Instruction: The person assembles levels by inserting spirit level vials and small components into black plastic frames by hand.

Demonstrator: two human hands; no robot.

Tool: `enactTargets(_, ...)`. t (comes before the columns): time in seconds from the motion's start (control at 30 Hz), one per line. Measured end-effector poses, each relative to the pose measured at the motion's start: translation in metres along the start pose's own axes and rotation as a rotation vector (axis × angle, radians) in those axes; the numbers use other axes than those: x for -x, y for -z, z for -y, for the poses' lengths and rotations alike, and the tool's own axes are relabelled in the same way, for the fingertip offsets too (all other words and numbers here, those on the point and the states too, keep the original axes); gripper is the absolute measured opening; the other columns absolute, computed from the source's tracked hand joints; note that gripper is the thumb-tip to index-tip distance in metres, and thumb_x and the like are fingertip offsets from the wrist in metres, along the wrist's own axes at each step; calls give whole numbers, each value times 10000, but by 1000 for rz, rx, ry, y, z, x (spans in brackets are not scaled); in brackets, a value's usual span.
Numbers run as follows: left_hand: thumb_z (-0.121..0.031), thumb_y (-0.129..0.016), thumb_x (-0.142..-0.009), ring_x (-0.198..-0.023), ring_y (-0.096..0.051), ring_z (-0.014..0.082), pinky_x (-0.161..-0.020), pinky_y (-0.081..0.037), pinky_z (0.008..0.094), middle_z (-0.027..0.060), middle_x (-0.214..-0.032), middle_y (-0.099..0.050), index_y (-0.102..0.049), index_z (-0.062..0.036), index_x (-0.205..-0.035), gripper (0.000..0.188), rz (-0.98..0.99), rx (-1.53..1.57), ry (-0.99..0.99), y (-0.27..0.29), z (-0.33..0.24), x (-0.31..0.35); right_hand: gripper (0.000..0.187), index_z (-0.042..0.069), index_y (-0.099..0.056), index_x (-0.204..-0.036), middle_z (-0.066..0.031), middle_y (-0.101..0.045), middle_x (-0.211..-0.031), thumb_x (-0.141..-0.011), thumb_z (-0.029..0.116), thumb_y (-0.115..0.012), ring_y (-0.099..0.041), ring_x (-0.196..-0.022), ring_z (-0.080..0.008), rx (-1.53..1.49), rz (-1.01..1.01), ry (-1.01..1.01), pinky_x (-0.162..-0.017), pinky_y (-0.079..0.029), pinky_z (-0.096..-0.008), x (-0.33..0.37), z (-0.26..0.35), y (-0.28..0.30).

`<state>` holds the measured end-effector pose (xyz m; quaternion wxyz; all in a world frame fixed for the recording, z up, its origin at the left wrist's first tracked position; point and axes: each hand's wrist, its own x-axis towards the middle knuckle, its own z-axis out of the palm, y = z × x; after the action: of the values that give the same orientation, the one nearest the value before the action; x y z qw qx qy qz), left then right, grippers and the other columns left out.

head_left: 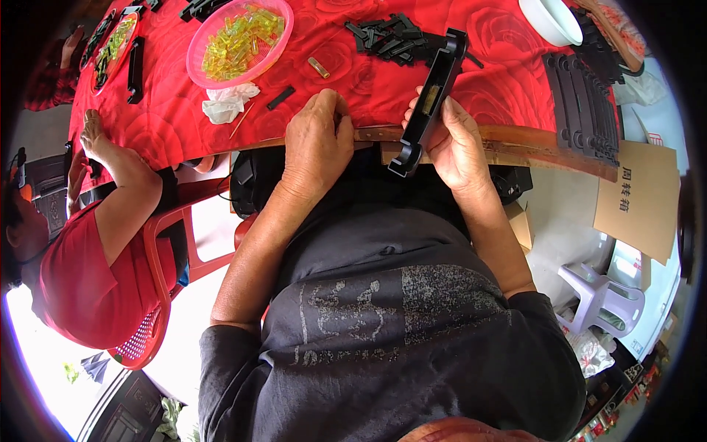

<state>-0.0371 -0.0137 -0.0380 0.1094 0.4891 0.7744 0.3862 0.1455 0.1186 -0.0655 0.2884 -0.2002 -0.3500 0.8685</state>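
Note:
My right hand [458,144] grips a long black plastic housing [414,138] with hooked ends, tilted above the table's front edge. A yellowish see-through vial [430,100] sits in the housing's hollow. My left hand [318,136] is at the table edge, back upward and fingers curled in; whatever they hold, if anything, is hidden. Beyond it lie a small black strip [280,98] and a single yellow vial [319,68]. A pink basket [197,62] full of yellow vials stands at the far left. Several black plastic strips [390,37] are heaped farther back.
A red flowered cloth [508,96] covers the table. Crumpled tissue [227,103] lies near a thin stick. Black housings [582,103] line the right side below a white bowl [551,20]. To the left, a person in red [103,287] sits on a red chair.

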Motion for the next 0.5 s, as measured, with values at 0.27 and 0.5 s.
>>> enactTargets(0.27, 13, -626, -827, -821, -683, 377, -702, -538, 426, 192, -875, -668, -632, 30, -956, 130, 12, 159, 26, 3, -6, 3, 476, -36, -539, -1329, -150, -663, -1156, -1023, 328, -572, -671, -1046, -263, -3, 5, 5, -955, -553, -427, 0, 0, 1)
enactTargets(0.5, 23, -624, -831, -803, -692, 364, -691, -541, 408, 195, -866, -675, -651, 25, -941, 113, -25, 185, 28, 1, -6, 5, 482, -32, -540, -1329, -149, -663, -1157, -1017, 332, -582, -671, -1054, -266, 5, 8, 4, -968, -549, -434, 0, 0, 2)
